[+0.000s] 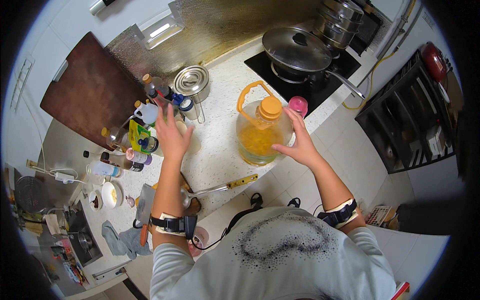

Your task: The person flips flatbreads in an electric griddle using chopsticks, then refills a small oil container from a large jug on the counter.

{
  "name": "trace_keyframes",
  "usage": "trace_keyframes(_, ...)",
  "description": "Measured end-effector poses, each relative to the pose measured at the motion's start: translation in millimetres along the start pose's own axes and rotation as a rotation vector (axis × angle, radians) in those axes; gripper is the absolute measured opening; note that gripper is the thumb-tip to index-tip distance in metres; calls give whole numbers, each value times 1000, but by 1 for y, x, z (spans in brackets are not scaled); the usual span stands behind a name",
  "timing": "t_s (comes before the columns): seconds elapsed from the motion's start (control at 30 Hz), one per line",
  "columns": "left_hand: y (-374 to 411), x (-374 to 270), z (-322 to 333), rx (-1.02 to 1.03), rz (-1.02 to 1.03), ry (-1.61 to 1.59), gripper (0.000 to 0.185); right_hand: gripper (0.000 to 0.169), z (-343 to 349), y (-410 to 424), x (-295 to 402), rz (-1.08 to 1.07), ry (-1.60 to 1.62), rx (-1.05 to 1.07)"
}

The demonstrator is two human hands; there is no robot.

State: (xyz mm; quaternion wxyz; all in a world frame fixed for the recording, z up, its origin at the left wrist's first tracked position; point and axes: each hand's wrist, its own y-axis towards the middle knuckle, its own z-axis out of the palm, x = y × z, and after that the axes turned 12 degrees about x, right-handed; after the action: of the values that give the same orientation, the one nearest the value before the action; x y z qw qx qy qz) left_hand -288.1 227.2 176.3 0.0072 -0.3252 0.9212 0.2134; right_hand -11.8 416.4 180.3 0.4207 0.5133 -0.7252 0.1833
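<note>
A large clear plastic oil jug (pixel 258 137) with an orange cap and an orange loop handle stands upright near the counter's front edge. My right hand (pixel 296 137) rests with spread fingers against the jug's right side, its fingertips near the cap. My left hand (pixel 173 131) is over the group of bottles, fingers apart. Under and beside it stands a pale container (pixel 193 142), partly hidden by the hand. Close to its fingertips are a white jug (pixel 147 112) and a blue-lidded jar (pixel 186 107). Whether the left hand touches any of them, I cannot tell.
A lidded wok (pixel 296 50) sits on the black hob (pixel 258 63). A pink container (pixel 298 106) is right of the jug. A ladle (pixel 221 187) and a cleaver (pixel 144 204) lie near the front edge. Two small bowls (pixel 111 195) and a grey cloth (pixel 127 240) are further left.
</note>
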Motion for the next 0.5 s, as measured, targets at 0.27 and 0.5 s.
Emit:
trace_keyframes(0.27,39,-138,-101,110,794,-515,44,90,1,-1,-6,12,-15,-28)
trace_keyframes(0.5,65,-151,-74,454,939,-440,35,90,0,0,-2,9,6,-19)
